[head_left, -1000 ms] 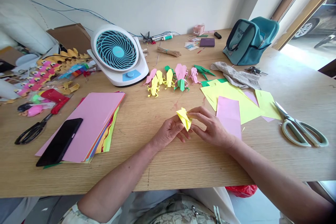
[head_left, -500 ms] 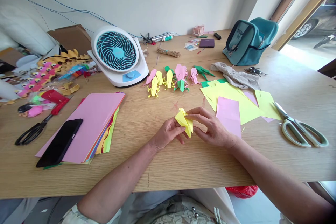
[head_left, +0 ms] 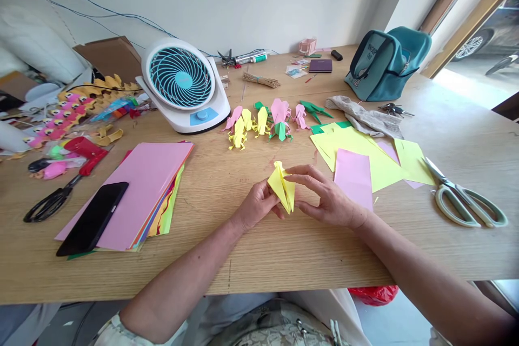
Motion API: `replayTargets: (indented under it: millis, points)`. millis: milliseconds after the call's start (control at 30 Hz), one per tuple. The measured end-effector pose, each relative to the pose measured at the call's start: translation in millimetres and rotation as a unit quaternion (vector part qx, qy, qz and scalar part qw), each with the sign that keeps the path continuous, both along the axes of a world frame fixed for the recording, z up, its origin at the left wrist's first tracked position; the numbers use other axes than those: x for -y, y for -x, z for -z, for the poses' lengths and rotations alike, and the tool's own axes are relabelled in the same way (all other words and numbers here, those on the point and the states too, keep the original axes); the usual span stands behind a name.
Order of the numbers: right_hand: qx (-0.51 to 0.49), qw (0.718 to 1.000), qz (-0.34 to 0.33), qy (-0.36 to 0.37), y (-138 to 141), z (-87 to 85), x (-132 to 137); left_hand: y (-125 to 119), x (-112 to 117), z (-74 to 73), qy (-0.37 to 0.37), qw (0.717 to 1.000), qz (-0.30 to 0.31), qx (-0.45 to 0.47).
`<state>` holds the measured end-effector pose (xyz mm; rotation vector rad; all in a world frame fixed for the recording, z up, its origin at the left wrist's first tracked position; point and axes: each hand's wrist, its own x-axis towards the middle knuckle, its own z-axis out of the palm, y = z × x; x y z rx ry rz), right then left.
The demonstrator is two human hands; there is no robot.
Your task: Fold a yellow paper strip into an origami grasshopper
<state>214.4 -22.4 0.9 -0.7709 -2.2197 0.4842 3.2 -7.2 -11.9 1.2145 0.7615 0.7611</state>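
A yellow piece of folded paper (head_left: 283,189), diamond-like with narrow points at its lower end, is held above the table. My left hand (head_left: 259,203) pinches its left side, some of the fingers hidden behind it. From the right, my right hand (head_left: 326,197) has its fingertips on the paper's upper right edge and its thumb close to the lower right side. Beyond my hands stand several folded paper frogs, among them a yellow frog (head_left: 238,135), a pink frog (head_left: 279,112) and a green frog (head_left: 279,131).
On the left, a black phone (head_left: 93,219) lies on a coloured paper stack (head_left: 152,173), near black-handled scissors (head_left: 51,203). A fan (head_left: 182,84) stands behind. To the right are yellow sheets (head_left: 365,159), a pink sheet (head_left: 353,178), large scissors (head_left: 466,200) and a teal bag (head_left: 383,67).
The yellow folded paper has turned in my fingers, so a broader face with a central fold shows. My left hand has shifted slightly; my right hand stays nearly in place.
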Motion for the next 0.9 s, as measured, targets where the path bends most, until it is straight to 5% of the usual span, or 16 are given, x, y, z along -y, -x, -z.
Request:
replayTargets:
  millis: [233, 367, 567, 700, 900]
  points:
    - [-0.007, 0.998, 0.048, -0.029, 1.2, 2.8, -0.3, -1.7, 1.1, 2.4, -0.026, 0.999, 0.022, -0.037]
    - [-0.012, 0.995, 0.082, -0.059, 1.5, 4.6, -0.1, -4.2, 3.5, 6.4, -0.120, 0.985, -0.007, -0.123]
    - [0.015, 0.990, 0.114, -0.077, 1.8, 7.5, -0.3, 0.5, 0.9, 10.5, -0.349, 0.884, -0.174, -0.257]
    - [0.081, 0.991, 0.104, -0.014, 2.3, 13.3, -2.3, 4.1, -1.9, 10.0, -0.427, 0.840, -0.121, -0.312]
    - [0.198, 0.975, 0.101, 0.005, 4.9, 11.7, -1.2, 3.9, -2.0, 10.6, -0.444, 0.818, -0.066, -0.359]
